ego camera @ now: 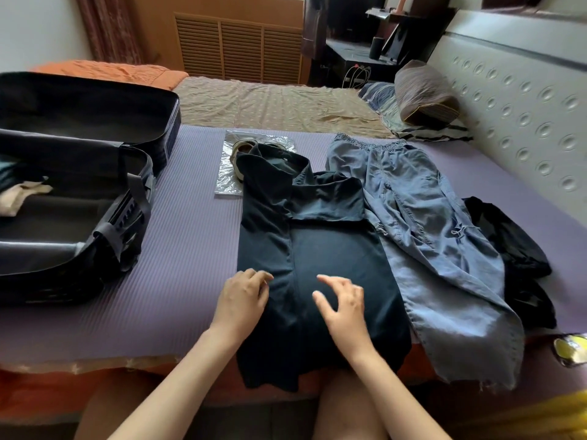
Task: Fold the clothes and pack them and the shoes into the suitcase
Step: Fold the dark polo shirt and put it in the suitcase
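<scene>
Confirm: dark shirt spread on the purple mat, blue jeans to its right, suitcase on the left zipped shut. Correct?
Wrong: the head view shows the suitcase lying open, not zipped shut. The dark shirt, purple mat and blue jeans are as stated.

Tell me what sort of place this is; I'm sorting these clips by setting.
Most likely a bedroom in a home: a bed with a padded headboard, a pillow at its head, and an open suitcase lying on it.

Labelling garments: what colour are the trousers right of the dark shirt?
The trousers are faded blue, clearest in head view.
</scene>
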